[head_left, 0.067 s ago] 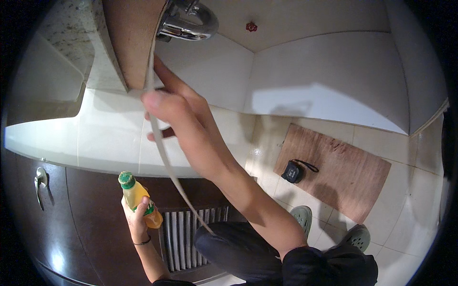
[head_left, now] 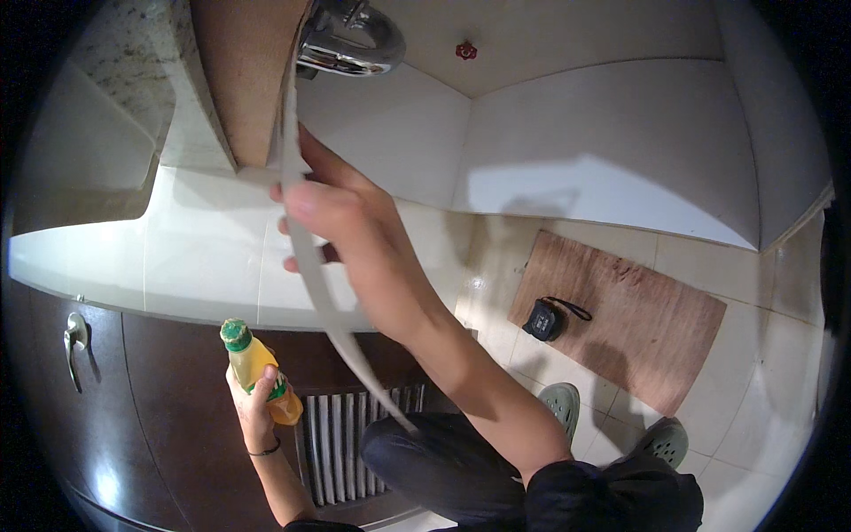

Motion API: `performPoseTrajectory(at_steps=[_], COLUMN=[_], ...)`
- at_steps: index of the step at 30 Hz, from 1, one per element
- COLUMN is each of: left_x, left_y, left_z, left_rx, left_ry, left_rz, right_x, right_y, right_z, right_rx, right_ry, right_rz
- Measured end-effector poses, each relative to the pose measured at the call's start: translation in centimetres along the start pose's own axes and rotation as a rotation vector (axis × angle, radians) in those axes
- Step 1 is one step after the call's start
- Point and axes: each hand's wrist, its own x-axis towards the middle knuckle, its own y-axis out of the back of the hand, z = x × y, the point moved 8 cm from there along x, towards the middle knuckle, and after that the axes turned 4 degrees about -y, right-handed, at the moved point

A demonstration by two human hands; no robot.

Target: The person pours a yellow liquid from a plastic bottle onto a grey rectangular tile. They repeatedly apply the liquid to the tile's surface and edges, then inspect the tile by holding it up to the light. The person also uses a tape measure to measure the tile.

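Note:
My left hand (head_left: 254,410) grips a bottle (head_left: 257,363) with a green cap and yellowish contents, held tilted in front of the dark cabinet. At the edge of a brown wooden board (head_left: 239,80), my right hand (head_left: 332,199) is closed around a long, thin, pale flexible strip (head_left: 332,324). The strip runs from beside the board's edge down past my hand to near my knee, curving on the way. Where its upper part meets the board, I cannot tell whether it touches. My fingers are slightly smeared by motion.
A chrome drain pipe (head_left: 355,49) and a red valve knob (head_left: 465,50) are at the top. A black tape measure (head_left: 542,319) lies on a brown wooden panel (head_left: 638,328) on the tiled floor. Left stands a dark cabinet (head_left: 177,399) with a vent grille (head_left: 332,452).
My right hand has shifted slightly right and down, and the strip has swung right with it. The left hand and the bottle stay where they were.

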Motion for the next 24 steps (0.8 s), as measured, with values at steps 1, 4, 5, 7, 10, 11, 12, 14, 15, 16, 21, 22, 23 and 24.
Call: performPoseTrajectory(at_steps=[1, 4, 5, 7, 10, 11, 12, 14, 15, 16, 21, 22, 23, 24], left_x=[0.1, 0.3, 0.4, 0.8, 2.0, 2.6, 3.3, 4.5, 5.0, 5.4, 5.9, 5.9, 5.9, 5.9], left_y=[-0.2, 0.0, 0.0, -0.1, -1.2, -1.5, -2.0, -3.1, -3.9, -4.8, -9.3, -9.9, -10.5, -11.1], left_z=[0.0, -0.4, -0.3, 0.0, 0.4, 0.6, 1.2, 2.3, 3.1, 3.8, 8.4, 9.0, 9.4, 9.7], left_rx=[-0.008, -0.013, -0.010, -0.009, 0.000, 0.010, 0.044, 0.117, 0.181, 0.257, 0.654, 0.731, 0.814, 0.898], left_ry=[0.000, 0.017, 0.001, -0.036, -0.045, -0.041, -0.101, -0.185, -0.264, -0.332, -0.868, -0.933, -0.979, -1.020], left_rz=[-0.017, 0.044, 0.049, 0.066, -0.022, -0.032, -0.054, -0.075, -0.093, -0.121, -0.223, -0.237, -0.257, -0.277], right_x=[-0.4, -0.1, 0.5, 0.7, -1.1, -2.3, -3.7, -6.5, -7.8, -8.9, -11.6, -11.8, -11.8, -11.9], right_y=[0.5, 1.3, 0.9, 0.3, 0.0, 0.3, 1.1, 3.4, 4.5, 5.6, 9.0, 9.4, 9.7, 9.9], right_z=[0.4, 0.8, 0.6, 0.6, 1.9, 2.7, 3.6, 4.8, 5.2, 5.6, 6.4, 6.3, 6.3, 6.2], right_rx=[0.010, 0.055, 0.068, 0.038, -0.049, -0.054, -0.070, 0.094, 0.235, 0.283, 0.545, 0.590, 0.581, 0.562], right_ry=[-0.073, -0.138, -0.095, -0.048, -0.088, -0.166, -0.259, -0.371, -0.412, -0.460, -0.488, -0.492, -0.494, -0.494], right_rz=[0.024, 0.071, 0.021, -0.032, -0.078, -0.107, -0.121, -0.072, -0.057, -0.053, -0.001, 0.009, 0.019, 0.038])
